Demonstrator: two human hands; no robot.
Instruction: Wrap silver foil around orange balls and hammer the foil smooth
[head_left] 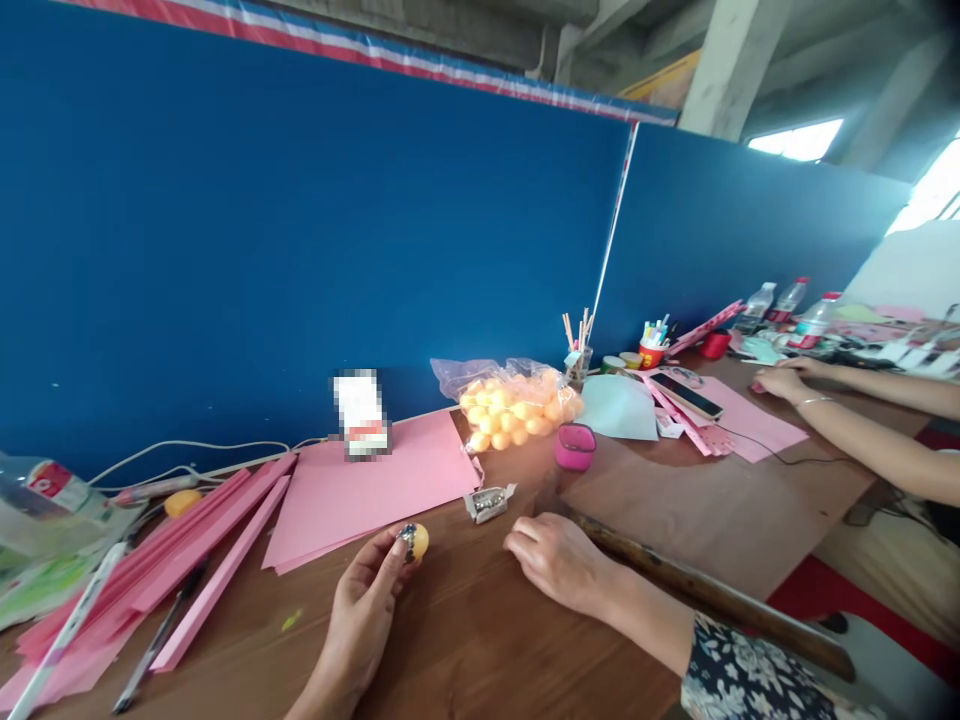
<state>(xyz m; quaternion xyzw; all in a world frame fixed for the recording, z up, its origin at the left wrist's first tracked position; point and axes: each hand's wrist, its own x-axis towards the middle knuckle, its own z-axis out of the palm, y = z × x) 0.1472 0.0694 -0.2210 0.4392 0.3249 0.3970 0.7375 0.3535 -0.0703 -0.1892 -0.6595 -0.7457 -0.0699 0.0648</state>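
My left hand (364, 610) is closed in a pinch on a small yellow ball (415, 541) with a dark mark on it, held just above the brown table (480, 640). My right hand (559, 560) rests on the table with its fingers curled under, and nothing shows in it. A small silver box of staples (489, 502) lies just beyond the two hands. Pink paper sheets (375, 487) lie behind my left hand. A clear bag of yellow balls (514, 405) sits further back near a pink tape dispenser (575, 446).
Folded pink paper strips (161, 560), pens and a plastic bottle (52, 495) lie at the left. A blue partition (300, 230) stands behind the table. At the right, another person's arms (847, 420) rest by pink paper, a phone (686, 395), cups and bottles.
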